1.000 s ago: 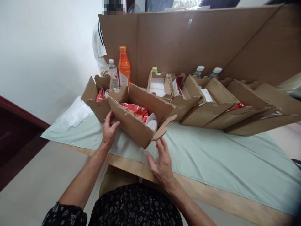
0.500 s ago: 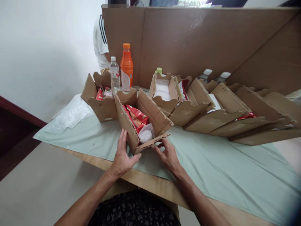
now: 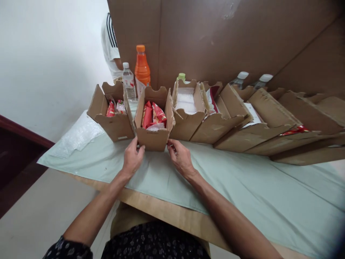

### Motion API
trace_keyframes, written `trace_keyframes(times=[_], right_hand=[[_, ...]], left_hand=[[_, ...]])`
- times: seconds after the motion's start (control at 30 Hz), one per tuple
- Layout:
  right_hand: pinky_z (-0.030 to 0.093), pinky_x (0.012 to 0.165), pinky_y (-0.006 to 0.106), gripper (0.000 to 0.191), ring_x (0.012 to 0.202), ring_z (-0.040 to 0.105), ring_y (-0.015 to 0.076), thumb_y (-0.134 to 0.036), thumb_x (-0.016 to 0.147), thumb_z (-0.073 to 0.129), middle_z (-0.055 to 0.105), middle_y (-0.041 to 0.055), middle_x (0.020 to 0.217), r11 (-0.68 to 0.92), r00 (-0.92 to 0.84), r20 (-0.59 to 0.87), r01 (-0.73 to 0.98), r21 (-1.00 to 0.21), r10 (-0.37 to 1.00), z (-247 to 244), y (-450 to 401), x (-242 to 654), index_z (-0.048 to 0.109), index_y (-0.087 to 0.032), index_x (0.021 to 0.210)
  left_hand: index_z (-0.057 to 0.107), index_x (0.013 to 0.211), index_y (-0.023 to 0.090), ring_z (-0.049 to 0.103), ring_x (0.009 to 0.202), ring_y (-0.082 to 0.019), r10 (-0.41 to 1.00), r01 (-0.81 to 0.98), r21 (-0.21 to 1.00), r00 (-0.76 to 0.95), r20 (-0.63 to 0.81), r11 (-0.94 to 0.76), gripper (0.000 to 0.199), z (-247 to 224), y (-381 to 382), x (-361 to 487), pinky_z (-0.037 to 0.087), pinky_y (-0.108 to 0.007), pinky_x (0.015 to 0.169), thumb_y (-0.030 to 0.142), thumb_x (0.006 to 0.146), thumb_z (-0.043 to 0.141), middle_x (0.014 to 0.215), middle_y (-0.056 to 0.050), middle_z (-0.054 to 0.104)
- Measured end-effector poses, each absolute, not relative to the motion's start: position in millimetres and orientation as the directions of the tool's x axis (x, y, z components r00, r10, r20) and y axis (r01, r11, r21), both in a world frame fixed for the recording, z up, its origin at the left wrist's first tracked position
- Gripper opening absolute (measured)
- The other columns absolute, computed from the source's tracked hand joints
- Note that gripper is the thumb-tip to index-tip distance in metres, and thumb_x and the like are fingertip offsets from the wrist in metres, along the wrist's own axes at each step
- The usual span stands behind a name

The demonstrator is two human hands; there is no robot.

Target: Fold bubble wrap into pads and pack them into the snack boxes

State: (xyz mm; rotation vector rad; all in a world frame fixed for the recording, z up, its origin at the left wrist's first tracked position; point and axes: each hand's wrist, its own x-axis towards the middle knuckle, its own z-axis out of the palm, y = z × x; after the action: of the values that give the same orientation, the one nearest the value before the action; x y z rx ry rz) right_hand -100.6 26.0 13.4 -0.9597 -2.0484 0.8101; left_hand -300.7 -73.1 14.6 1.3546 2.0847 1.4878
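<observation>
A cardboard box [image 3: 153,140] with an open top stands upright between two other boxes. Red packets [image 3: 157,113] and a pale wrapped item [image 3: 156,126] lie inside it. My left hand [image 3: 133,156] grips its lower left front corner between thumb and fingers. At the lower right front corner, my right hand [image 3: 180,157] holds the box with its fingers bent. To the left is a box [image 3: 115,127] with red and pink packets. Touching on the right is a box [image 3: 185,126] holding white bubble-wrapped material [image 3: 185,102].
More open boxes [image 3: 234,135] lean in a row to the right. Behind stand a clear bottle [image 3: 129,84], an orange bottle [image 3: 142,70] and a tall cardboard panel [image 3: 202,43]. Bubble wrap [image 3: 78,135] lies on the green cloth [image 3: 215,180]. A person's white sleeve [image 3: 109,36] shows at the back left.
The box between my hands has turned from slanted to facing me squarely and moved back into the row. Both hands have moved forward with it, and my left fingers have closed on its corner.
</observation>
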Motion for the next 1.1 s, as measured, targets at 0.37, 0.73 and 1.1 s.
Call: trace_keyframes(times=[0.37,0.73,1.1], right_hand=[[0.059,0.087,0.036,0.026,0.088,0.071,0.0211,-0.027,0.088,0.052,0.076,0.0087,0.101,0.507,-0.445,0.345,0.32,-0.801,0.827,-18,40,-100,0.071,-0.021,0.104],[0.058,0.082,0.034,0.031,0.082,0.07,0.0191,-0.028,0.091,0.051,0.077,0.0086,0.102,0.53,-0.489,0.363,0.26,-0.807,0.793,8,35,-124,0.071,-0.019,0.114],[0.046,0.075,0.031,0.041,0.097,0.073,0.0261,-0.023,0.099,0.052,0.08,0.0078,0.106,0.816,-0.799,0.202,0.507,-0.277,0.566,165,33,-274,0.067,-0.026,0.138]], left_hand=[[0.068,0.122,0.013,0.072,0.103,-0.028,0.747,0.567,0.819,-0.582,0.322,0.089,0.037,21,32,-311,0.057,-0.042,0.098,0.015,0.088,0.054,0.11,-0.014,0.076],[0.058,0.144,0.023,0.061,0.133,-0.031,0.396,0.713,0.685,-0.678,0.62,0.149,0.059,31,-126,-399,0.053,-0.047,0.109,0.028,0.086,0.069,0.142,-0.014,0.062],[0.052,0.145,0.023,0.068,0.124,-0.029,0.549,0.443,0.894,-0.732,0.402,-0.064,0.068,21,-76,-399,0.058,-0.045,0.101,0.031,0.08,0.071,0.139,-0.013,0.067]])
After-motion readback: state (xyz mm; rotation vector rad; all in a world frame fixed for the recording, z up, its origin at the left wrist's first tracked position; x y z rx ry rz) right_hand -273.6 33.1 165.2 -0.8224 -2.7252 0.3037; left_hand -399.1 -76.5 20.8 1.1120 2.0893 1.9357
